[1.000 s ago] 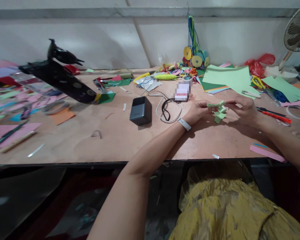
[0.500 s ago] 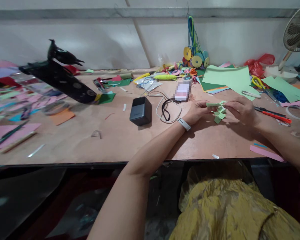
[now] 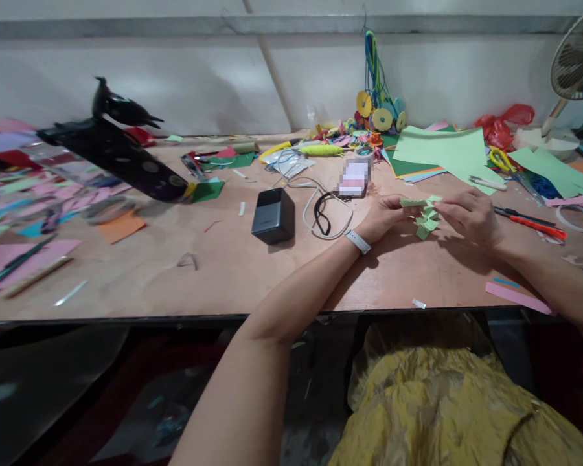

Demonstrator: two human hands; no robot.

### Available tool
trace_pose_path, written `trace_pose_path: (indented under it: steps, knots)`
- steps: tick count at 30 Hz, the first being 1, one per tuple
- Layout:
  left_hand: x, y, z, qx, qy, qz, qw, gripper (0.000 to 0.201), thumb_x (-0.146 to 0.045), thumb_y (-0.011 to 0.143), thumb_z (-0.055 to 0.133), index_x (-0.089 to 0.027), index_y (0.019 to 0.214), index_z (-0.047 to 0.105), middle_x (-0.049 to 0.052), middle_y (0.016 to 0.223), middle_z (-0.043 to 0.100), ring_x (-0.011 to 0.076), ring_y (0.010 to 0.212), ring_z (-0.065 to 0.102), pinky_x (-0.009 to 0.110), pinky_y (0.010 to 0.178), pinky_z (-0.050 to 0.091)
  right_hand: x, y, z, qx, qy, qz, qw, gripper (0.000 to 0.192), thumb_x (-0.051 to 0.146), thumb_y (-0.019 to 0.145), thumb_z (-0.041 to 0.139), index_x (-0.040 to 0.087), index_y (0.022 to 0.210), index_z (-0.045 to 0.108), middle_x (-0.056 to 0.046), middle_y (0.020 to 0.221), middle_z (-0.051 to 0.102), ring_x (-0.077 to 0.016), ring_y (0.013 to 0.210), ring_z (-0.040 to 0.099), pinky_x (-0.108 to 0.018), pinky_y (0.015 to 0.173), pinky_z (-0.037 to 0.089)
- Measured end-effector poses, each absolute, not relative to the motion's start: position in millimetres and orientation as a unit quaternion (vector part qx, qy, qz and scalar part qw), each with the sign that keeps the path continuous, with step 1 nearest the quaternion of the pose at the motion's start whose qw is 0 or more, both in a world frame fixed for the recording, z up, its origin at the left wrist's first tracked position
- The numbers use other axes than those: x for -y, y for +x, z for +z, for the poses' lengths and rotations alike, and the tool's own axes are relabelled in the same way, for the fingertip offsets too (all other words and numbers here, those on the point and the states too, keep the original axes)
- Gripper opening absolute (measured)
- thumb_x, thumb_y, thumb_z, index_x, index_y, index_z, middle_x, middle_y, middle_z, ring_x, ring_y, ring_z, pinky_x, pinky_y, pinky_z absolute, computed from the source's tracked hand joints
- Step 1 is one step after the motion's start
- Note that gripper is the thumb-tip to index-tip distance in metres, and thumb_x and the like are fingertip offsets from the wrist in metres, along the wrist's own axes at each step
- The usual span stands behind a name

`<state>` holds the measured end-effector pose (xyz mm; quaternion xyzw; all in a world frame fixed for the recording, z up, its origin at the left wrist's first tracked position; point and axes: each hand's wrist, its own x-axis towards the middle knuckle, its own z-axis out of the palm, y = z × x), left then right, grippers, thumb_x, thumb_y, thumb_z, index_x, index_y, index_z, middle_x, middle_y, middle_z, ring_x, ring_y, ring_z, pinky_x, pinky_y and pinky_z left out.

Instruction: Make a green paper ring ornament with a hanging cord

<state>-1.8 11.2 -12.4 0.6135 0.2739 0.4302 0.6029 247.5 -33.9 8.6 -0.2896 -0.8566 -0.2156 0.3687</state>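
A: Where do we have our hands now?

B: Both are over the right part of the wooden table [image 3: 214,265]. Our left hand [image 3: 381,217] and our right hand [image 3: 470,213] hold together the small folded piece of light green paper [image 3: 423,216], a little above the table top. The left fingers are closed on its left end, and the right fingers pinch its right end. Some folded flaps of it hang down between the two hands.

A: What is around them?

B: Left of the left hand lies the small dark grey box [image 3: 273,215], and between them a white cable with a black loop [image 3: 326,213]. On the left wrist we wear a white band [image 3: 358,241]. Far behind the hands lies a stack of light green paper sheets [image 3: 442,150]. Right of the right hand we see a red and black tool [image 3: 532,222]; what kind of tool it is, we cannot tell. Near the table edge on the right lies a pink paper strip [image 3: 519,298].
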Motion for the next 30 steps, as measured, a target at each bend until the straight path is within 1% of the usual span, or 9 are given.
trace_pose_path:
  steps: [3, 6, 9, 11, 13, 16, 19, 24, 30]
  knots:
    - [-11.1, -0.8, -12.3, -0.280, 0.616, 0.427, 0.600, 0.035, -0.046, 0.074, 0.093, -0.017, 0.091, 0.083, 0.008, 0.095, 0.082, 0.0162, 0.088, 0.075, 0.030, 0.082, 0.060, 34.0, 249.1, 7.9, 0.859, -0.290, -0.210, 0.365, 0.020, 0.018, 0.103, 0.060, 0.027, 0.110, 0.077, -0.004, 0.100, 0.083, -0.0209, 0.086, 0.075, -0.040, 0.078, 0.054]
    - [-11.2, 0.0, -12.2, -0.274, 0.617, 0.428, 0.601, 0.036, -0.047, 0.073, 0.093, -0.017, 0.091, 0.083, 0.008, 0.094, 0.082, 0.0157, 0.086, 0.075, 0.029, 0.081, 0.060, 33.7, 250.1, 7.7, 0.858, -0.275, -0.231, 0.367, 0.020, 0.018, 0.103, 0.060, 0.027, 0.111, 0.076, -0.003, 0.101, 0.083, -0.0200, 0.086, 0.074, -0.039, 0.078, 0.054]
    - [-11.6, -0.8, -11.7, -0.279, 0.623, 0.428, 0.593, 0.036, -0.047, 0.072, 0.093, -0.017, 0.089, 0.083, 0.007, 0.091, 0.082, 0.0153, 0.085, 0.074, 0.029, 0.080, 0.059, 33.2, 249.7, 7.5, 0.859, -0.277, -0.232, 0.362, 0.019, 0.019, 0.103, 0.061, 0.026, 0.110, 0.077, -0.002, 0.099, 0.082, -0.0197, 0.084, 0.074, -0.038, 0.077, 0.054]
    - [-12.0, -2.0, -11.5, -0.282, 0.630, 0.427, 0.584, 0.036, -0.047, 0.073, 0.092, -0.016, 0.089, 0.083, 0.007, 0.091, 0.082, 0.0157, 0.084, 0.074, 0.029, 0.080, 0.059, 32.4, 248.3, 7.8, 0.859, -0.292, -0.192, 0.374, 0.018, 0.021, 0.102, 0.062, 0.027, 0.106, 0.079, -0.003, 0.098, 0.082, -0.0202, 0.084, 0.074, -0.038, 0.077, 0.055]
    - [-12.6, -3.1, -11.8, -0.280, 0.637, 0.425, 0.579, 0.035, -0.046, 0.075, 0.092, -0.016, 0.090, 0.083, 0.008, 0.091, 0.082, 0.0162, 0.085, 0.074, 0.030, 0.081, 0.059, 31.3, 246.3, 9.2, 0.854, -0.290, -0.130, 0.411, 0.017, 0.023, 0.102, 0.064, 0.028, 0.103, 0.080, -0.004, 0.096, 0.081, -0.0211, 0.084, 0.074, -0.037, 0.077, 0.057]
    - [-12.8, -3.7, -12.2, -0.276, 0.642, 0.422, 0.578, 0.033, -0.044, 0.075, 0.092, -0.016, 0.088, 0.082, 0.008, 0.091, 0.081, 0.0166, 0.085, 0.074, 0.031, 0.081, 0.059, 30.4, 243.3, 12.9, 0.843, -0.287, -0.033, 0.454, 0.017, 0.023, 0.101, 0.065, 0.029, 0.104, 0.081, -0.004, 0.093, 0.081, -0.0213, 0.084, 0.074, -0.035, 0.076, 0.059]
    - [-11.8, -3.3, -11.4, -0.273, 0.641, 0.414, 0.585, 0.034, -0.045, 0.075, 0.092, -0.015, 0.087, 0.082, 0.008, 0.090, 0.081, 0.0173, 0.085, 0.075, 0.032, 0.083, 0.059, 31.4, 241.4, 16.5, 0.824, -0.311, 0.041, 0.471, 0.018, 0.022, 0.100, 0.066, 0.028, 0.105, 0.081, -0.004, 0.094, 0.082, -0.0206, 0.083, 0.075, -0.035, 0.076, 0.060]
    - [-8.8, -2.2, -7.5, -0.271, 0.636, 0.400, 0.601, 0.037, -0.047, 0.073, 0.093, -0.015, 0.086, 0.082, 0.007, 0.089, 0.082, 0.0160, 0.084, 0.074, 0.031, 0.083, 0.060, 35.2, 239.1, 19.2, 0.792, -0.364, 0.112, 0.477, 0.013, 0.031, 0.097, 0.072, 0.026, 0.101, 0.083, -0.004, 0.089, 0.081, -0.0194, 0.077, 0.073, -0.035, 0.073, 0.060]
    - [-3.2, -1.2, -2.9, -0.277, 0.617, 0.389, 0.625, 0.041, -0.052, 0.072, 0.093, -0.015, 0.087, 0.081, 0.007, 0.089, 0.082, 0.0138, 0.078, 0.073, 0.030, 0.082, 0.060, 39.4, 233.1, 16.5, 0.727, -0.442, 0.187, 0.490, 0.022, 0.043, 0.093, 0.076, 0.023, 0.098, 0.085, -0.004, 0.084, 0.078, -0.0178, 0.066, 0.069, -0.033, 0.062, 0.057]
